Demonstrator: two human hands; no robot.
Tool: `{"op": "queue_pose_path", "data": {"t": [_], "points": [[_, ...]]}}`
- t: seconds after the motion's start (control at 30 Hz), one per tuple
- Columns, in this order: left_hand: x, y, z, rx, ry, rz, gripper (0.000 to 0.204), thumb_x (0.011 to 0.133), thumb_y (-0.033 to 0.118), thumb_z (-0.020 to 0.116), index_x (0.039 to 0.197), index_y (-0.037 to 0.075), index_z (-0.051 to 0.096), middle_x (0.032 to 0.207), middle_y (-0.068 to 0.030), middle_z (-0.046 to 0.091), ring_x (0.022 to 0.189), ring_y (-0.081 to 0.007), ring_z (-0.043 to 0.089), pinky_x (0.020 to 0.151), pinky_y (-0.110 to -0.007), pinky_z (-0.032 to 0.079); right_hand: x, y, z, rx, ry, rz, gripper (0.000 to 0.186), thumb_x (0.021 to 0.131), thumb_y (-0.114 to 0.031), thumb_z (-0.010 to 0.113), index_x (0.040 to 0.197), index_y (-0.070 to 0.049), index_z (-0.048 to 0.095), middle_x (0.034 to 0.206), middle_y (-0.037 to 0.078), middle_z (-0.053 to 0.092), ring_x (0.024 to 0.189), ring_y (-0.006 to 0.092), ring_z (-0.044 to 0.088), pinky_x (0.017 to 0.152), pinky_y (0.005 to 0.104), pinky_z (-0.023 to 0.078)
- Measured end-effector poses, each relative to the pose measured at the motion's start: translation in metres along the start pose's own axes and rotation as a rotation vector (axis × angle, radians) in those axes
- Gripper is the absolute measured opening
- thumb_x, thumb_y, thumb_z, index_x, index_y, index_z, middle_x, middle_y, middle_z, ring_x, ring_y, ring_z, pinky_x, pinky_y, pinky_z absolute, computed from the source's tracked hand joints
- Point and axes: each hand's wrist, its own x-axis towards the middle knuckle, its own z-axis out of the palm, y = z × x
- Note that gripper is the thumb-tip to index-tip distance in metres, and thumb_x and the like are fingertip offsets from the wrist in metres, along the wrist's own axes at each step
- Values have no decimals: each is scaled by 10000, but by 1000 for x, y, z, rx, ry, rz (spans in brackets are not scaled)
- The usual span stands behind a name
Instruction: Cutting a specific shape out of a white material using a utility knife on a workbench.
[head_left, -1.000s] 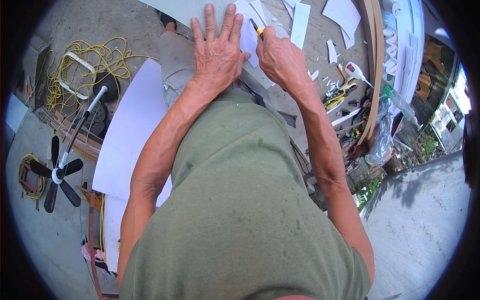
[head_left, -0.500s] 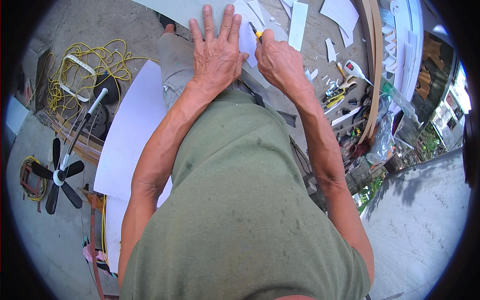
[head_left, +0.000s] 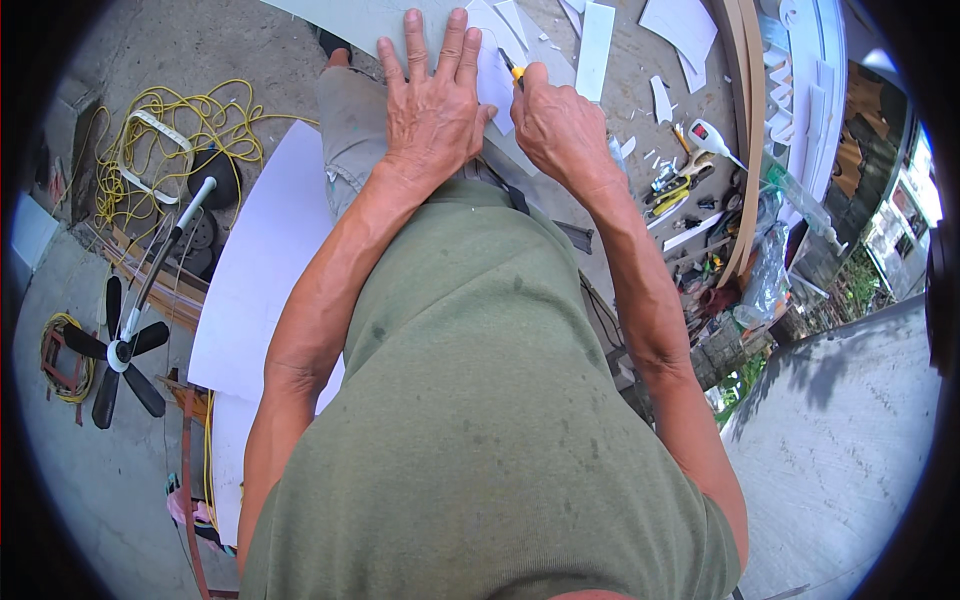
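Note:
My left hand (head_left: 432, 105) lies flat, fingers spread, on a pale sheet (head_left: 345, 18) and the edge of a smaller white piece (head_left: 493, 75). In my right hand (head_left: 558, 118) is a utility knife (head_left: 516, 74) with a yellow-and-black body, its fingers wrapped round the handle. The knife's dark tip points away from me and rests on or just over the white piece, close to my left fingers. Most of the handle is hidden inside my fist. Faint curved lines show on the white piece.
White offcuts (head_left: 596, 52) and scraps (head_left: 661, 100) lie to the right. Beyond them are pliers (head_left: 672, 196), a white-handled tool (head_left: 708, 138) and a curved brown strip (head_left: 752, 130). At left stand a large white sheet (head_left: 262, 270), tangled yellow cord (head_left: 215, 120) and a black fan (head_left: 119, 352).
My right hand and the knife have shifted very slightly. The left hand stays pressed in the same place.

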Motion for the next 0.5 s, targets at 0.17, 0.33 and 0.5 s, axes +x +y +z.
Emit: {"op": "queue_pose_path", "data": {"t": [0.17,0.33,0.5], "points": [[0,0,1,7,1,0,876,852,381,744,1556,10,376,1694,-143,187,1521,-540,94,1146,-753,155,0,0,0,1,-8,7,199,943,-177,543,939,16,496,726,299,670,698,488,678,655,577,518],[0,-1,2,7,1,0,875,853,378,743,1557,11,376,1697,-141,180,1522,-540,87,1144,-755,154,0,4,4,5,-20,14,265,1030,-269,498,983,-10,469,728,301,660,703,515,653,666,605,495],[0,1,0,11,-9,-3,875,852,376,745,1556,10,376,1698,-140,175,1522,-542,78,1144,-756,153,-3,5,5,6,-16,11,265,1032,-269,495,982,-10,473,730,299,662,706,512,655,669,601,497]]}}
